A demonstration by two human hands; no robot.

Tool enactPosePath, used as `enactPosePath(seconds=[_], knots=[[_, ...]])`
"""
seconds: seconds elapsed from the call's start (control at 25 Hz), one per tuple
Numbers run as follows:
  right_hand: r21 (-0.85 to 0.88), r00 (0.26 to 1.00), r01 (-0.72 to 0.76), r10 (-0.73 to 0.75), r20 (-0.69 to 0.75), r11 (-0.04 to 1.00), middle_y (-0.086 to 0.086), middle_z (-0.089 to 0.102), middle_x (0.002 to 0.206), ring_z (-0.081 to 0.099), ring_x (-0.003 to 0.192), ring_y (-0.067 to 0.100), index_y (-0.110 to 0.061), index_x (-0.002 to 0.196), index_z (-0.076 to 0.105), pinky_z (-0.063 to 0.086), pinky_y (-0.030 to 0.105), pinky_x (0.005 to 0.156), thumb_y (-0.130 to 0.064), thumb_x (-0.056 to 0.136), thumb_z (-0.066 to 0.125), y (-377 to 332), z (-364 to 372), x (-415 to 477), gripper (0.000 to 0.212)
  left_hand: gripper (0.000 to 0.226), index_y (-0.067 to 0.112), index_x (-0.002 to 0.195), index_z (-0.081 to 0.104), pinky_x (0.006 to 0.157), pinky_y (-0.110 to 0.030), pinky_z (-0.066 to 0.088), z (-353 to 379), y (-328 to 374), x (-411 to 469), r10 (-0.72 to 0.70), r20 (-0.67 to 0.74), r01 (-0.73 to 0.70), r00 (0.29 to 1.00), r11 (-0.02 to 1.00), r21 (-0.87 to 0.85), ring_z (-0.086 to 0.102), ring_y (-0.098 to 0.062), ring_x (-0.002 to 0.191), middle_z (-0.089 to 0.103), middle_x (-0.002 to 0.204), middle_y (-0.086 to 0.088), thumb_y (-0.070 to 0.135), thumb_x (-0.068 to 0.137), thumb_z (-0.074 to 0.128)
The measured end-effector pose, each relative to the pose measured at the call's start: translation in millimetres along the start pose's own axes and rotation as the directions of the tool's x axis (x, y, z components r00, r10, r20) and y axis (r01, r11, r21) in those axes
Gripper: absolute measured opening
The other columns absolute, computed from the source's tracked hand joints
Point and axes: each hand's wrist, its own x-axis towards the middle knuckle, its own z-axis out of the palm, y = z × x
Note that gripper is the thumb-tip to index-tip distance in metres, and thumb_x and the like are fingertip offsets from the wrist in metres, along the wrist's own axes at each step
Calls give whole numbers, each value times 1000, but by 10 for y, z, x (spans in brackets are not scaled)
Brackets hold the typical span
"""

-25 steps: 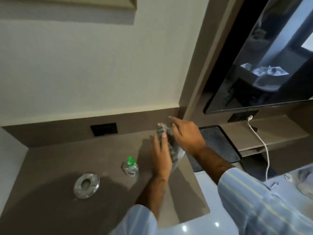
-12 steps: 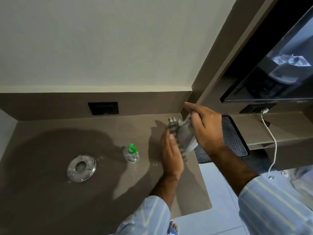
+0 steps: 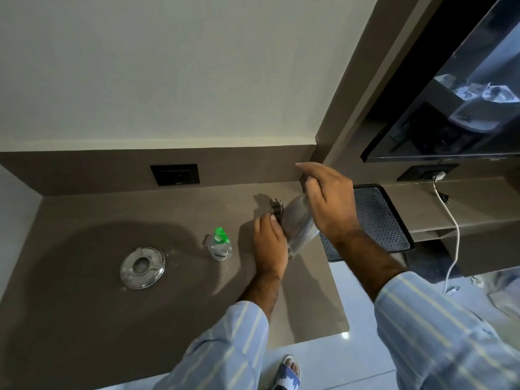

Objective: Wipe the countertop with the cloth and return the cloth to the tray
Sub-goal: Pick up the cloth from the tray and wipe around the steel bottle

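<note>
Ok so from the head cam I'm looking down at a brown countertop (image 3: 84, 319) tucked into a corner, and both hands are up over its right end holding the cloth (image 3: 298, 226). It's a grey cloth, bunched up, hanging in the air between the two hands and not touching the counter as far as I can tell. The right hand (image 3: 327, 201) has its fingers closed around the top of it, index finger sticking out to the left. The left hand (image 3: 268, 243) is lower, pinching the darker striped edge of the cloth between thumb and fingers. So both hands are gripping the same cloth, one high and one low.

The tray (image 3: 394, 220) is just to the right of the hands, black with a patterned mesh-looking mat inside, sitting at the right edge of the counter and partly hidden behind the right forearm.

Other stuff on the counter: a small clear bottle with a green cap (image 3: 220, 243) standing just left of the left hand, and further left a round glass ashtray (image 3: 142, 267). There's a black wall socket (image 3: 175, 174) on the backsplash behind them. Up on the right a TV screen (image 3: 455, 108) is mounted on the wall, and a white cable (image 3: 453, 240) hangs from an outlet under it down past the shelf. Striped light blue sleeves (image 3: 439, 333) on both arms.
</note>
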Motion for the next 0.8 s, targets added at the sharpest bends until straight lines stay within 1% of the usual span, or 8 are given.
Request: enactPosePath(seconds=[0.08,0.16,0.32,0.44,0.52,0.6,0.68,0.8], knots=[[15,1000,12,-12,11,1000,3,75,120,66,112,13,-13,121,76,54,35,102,-18,94,41,-26,-14,-22,44,28,-12,99,67,77,-26,38,-131,183,15,-26,-48,25,998,999,-20,64,-42,93,68,101,-30,5,103,45],[9,998,23,-23,65,1000,3,72,121,65,111,15,-13,122,75,54,40,100,-17,98,44,-55,-58,-34,39,32,-6,99,67,67,-11,36,-302,461,54,12,-118,-17,993,999,-42,64,-27,80,70,98,-24,13,105,44],[-208,985,103,-70,160,973,7,55,149,38,149,22,-12,143,58,29,52,124,-39,103,49,-96,-224,-51,49,37,14,115,62,59,-7,49,-936,628,191,254,-98,-255,962,967,8,63,2,80,66,108,-2,35,107,33],[-271,890,451,-452,62,850,13,54,146,39,148,28,-10,134,60,31,47,122,-46,102,47,-210,-233,-264,50,33,-3,117,63,71,-34,61,-1413,252,323,638,-46,-590,769,736,332,69,-23,85,67,111,-19,17,107,40],[-135,838,544,-529,130,828,11,65,111,62,109,27,-11,108,66,51,39,95,-40,103,47,-236,69,-634,34,32,-7,113,67,77,-47,60,-1472,-74,417,728,107,-636,677,505,584,69,-38,90,69,110,-26,12,104,43],[-27,891,318,-289,351,948,7,68,93,66,86,27,-12,96,67,54,40,76,-36,101,53,-240,496,-955,28,37,1,115,71,79,-48,58,-1424,-260,453,643,293,-628,708,383,678,69,-41,94,71,114,-23,22,102,44],[18,830,-34,18,557,999,10,72,106,68,97,30,-10,108,69,53,38,82,-34,95,62,-195,946,-1110,27,40,10,118,71,79,-45,55,-1401,-394,491,565,417,-659,712,331,676,67,-39,97,70,118,-17,32,100,43],[185,813,-295,145,564,937,10,75,115,70,104,27,-13,119,70,45,19,78,-24,88,72,-164,1482,-1103,33,42,11,123,64,88,-42,49,-1433,-558,561,575,477,-729,664,357,584,58,-33,103,65,121,-15,40,101,45]])
